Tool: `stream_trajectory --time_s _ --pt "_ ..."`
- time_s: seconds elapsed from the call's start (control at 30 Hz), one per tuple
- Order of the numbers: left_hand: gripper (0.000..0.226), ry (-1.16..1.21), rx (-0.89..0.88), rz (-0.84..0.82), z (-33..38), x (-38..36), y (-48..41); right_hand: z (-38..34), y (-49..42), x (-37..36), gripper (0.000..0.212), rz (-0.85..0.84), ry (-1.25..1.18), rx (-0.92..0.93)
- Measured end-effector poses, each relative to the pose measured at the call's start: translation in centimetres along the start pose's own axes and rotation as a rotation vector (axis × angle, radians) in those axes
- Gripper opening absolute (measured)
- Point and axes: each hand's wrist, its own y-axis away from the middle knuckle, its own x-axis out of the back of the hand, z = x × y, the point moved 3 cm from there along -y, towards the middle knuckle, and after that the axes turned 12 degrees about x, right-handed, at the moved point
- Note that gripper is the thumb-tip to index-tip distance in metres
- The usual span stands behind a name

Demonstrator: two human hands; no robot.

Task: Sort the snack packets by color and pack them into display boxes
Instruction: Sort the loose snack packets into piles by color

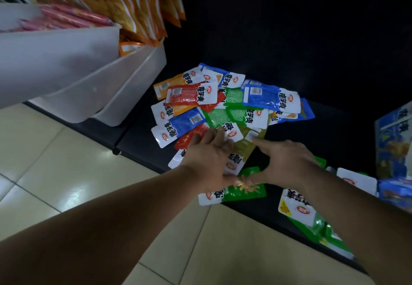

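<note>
Glossy snack packets (194, 94) in red, blue, green, orange and olive are heaped and overlapped on a dark shelf surface (334, 126), seen from above. The left hand (207, 157) is laid on the near edge of the heap with its fingers straight. The right hand (287, 162) is spread beside it, its forefinger stretched out to touch an olive packet (244, 148). Nothing appears to be gripped by either hand. A green packet (245, 192) lies just below the two wrists, and more green ones (312, 220) are gathered at the lower right. A blue display box (392, 142) stands at the right, apart from the heap. White bins (100, 88) at the upper left hold other goods (orange and pink packs). Sorting seems to be in hand, with little yet packed. Next, one packet would need to be pinched and drawn free without its neighbours being dragged along
</note>
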Motion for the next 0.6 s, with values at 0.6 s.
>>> stream_trajectory --time_s 0.6 --pt "0.084 0.037 0.205 0.286 -4.9 0.8 4.2 -0.7 0.3 -1.9 0.109 0.117 0.07 -0.014"
